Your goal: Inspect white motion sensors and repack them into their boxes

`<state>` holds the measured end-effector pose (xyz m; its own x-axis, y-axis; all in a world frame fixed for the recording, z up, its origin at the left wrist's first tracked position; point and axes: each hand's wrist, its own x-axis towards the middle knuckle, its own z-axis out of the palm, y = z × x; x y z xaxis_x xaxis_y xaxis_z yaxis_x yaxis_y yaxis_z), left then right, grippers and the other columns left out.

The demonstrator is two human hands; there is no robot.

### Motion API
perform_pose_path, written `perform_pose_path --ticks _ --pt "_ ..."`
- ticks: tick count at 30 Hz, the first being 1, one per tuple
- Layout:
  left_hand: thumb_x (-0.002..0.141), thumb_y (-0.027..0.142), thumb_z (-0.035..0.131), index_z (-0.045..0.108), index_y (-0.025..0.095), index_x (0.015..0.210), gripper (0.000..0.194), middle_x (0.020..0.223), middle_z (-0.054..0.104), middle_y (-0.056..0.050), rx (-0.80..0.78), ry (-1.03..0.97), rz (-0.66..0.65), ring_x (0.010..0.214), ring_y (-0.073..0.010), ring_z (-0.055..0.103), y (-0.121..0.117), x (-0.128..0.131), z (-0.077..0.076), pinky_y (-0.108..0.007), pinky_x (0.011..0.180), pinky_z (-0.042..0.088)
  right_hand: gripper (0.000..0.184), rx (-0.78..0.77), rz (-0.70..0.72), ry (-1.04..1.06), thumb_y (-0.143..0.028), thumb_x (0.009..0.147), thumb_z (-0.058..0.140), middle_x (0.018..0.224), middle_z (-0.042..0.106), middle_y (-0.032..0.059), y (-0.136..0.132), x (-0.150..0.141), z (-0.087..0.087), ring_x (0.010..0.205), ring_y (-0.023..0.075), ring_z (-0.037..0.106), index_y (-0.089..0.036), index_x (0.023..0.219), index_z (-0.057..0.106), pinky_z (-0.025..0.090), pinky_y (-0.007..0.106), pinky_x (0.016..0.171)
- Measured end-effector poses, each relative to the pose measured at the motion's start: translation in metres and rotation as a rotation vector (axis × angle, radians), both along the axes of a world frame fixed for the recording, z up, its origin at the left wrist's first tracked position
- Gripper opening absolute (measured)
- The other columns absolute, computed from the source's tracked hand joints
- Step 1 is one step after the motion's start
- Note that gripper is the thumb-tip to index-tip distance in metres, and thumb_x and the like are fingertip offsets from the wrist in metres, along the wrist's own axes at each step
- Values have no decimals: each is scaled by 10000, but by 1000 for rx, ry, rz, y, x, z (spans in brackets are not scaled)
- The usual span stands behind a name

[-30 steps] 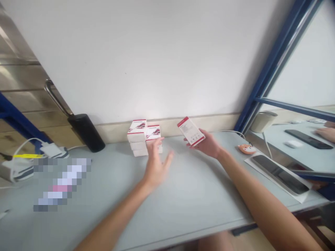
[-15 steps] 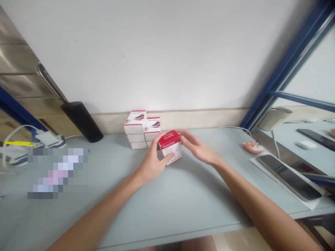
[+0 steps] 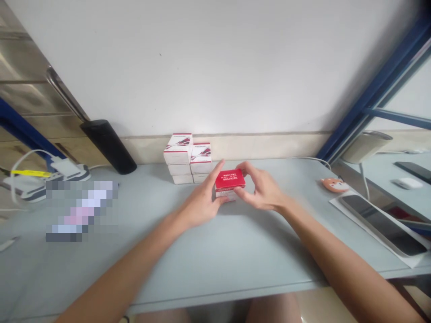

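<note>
A small white carton with a red top, printed "DETECTOR", stands between my hands near the middle of the desk. My left hand is around its left side, thumb low on the front and index finger pointing up past the edge. From the right, my right hand grips the top part, with the thumb at the front edge and fingers at the back corner. Just behind and to the left, several white cartons with red trim are stacked against the wall.
On the left are a black cylinder, a power strip with a white cable, and a blurred-out item. A dark phone-like slab on white paper and an orange animal-face item lie right, beside a mirror-like pane.
The carton's red top now faces me more, and my right hand has closed over its right side. My left index finger has lifted away. The whole view has shifted slightly.
</note>
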<state>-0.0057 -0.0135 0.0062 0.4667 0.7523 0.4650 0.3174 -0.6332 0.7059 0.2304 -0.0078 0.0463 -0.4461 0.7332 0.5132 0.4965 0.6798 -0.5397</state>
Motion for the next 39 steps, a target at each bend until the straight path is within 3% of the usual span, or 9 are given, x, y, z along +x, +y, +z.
perform_pose_path --ticks 5,10,15,19,22,26,30,35,39 --pt "925 186 718 142 409 1683 978 1475 648 -88 46 70 11 1165 -276 742 -3 1 -1 -426 964 642 352 -20 -58 8 -443 1079 425 825 690 18 -3 3 8 715 171 607 -222 863 593 450 318 697" --pt "955 243 710 118 388 1686 952 1397 697 -100 23 12 11 1113 -274 763 -1 1 1 -439 945 650 342 68 70 30 -492 997 618 1124 729 80 -7 -4 6 899 224 671 -232 1220 618 516 362 821" --pt "968 214 677 106 381 1687 934 1390 692 -100 36 -3 3 1100 -259 764 0 1 -2 -400 906 664 335 104 -12 -33 -502 1001 617 1065 741 74 -10 -5 7 837 217 674 -238 1204 644 501 349 776" --pt "919 158 706 4 380 1687 1065 1364 670 -119 165 81 16 1083 -271 742 -3 2 -6 -427 891 662 417 31 -78 66 -490 1083 421 772 666 18 -13 -2 12 661 163 566 -219 857 643 420 309 654" --pt "870 106 704 -11 420 1677 1123 1537 436 -177 422 129 -1 1244 -317 652 -4 2 -7 -458 891 662 590 -121 -196 241 -593 1074 367 581 437 -16 -12 -4 14 556 132 387 -212 636 475 289 299 545" --pt "780 58 725 388 531 1530 950 1471 354 -80 803 213 36 1383 -338 509 -5 2 -3 -542 1058 586 547 -393 -166 333 -625 1021 473 628 469 -24 -8 -14 14 593 127 410 -200 683 537 301 276 543" --pt "777 81 729 604 458 1333 683 1458 496 -59 854 302 17 1391 -329 520 -8 3 5 -527 1145 486 478 -541 -78 366 -584 1018 496 655 493 -31 -5 -22 9 612 131 450 -201 746 584 361 267 567" --pt "849 53 633 527 376 1304 567 1490 581 -82 832 361 -30 1447 -302 533 -8 2 12 -531 1111 497 337 -94 -205 420 -460 1078 427 908 618 36 -9 -18 7 801 185 582 -236 1008 668 503 322 736" --pt "902 160 705 521 300 1273 437 1445 615 -142 819 300 79 1342 -304 629 -3 1 11 -509 1032 572 190 209 -59 259 -370 1016 575 1118 582 87 -18 -14 14 985 237 612 -268 1164 637 569 414 859"
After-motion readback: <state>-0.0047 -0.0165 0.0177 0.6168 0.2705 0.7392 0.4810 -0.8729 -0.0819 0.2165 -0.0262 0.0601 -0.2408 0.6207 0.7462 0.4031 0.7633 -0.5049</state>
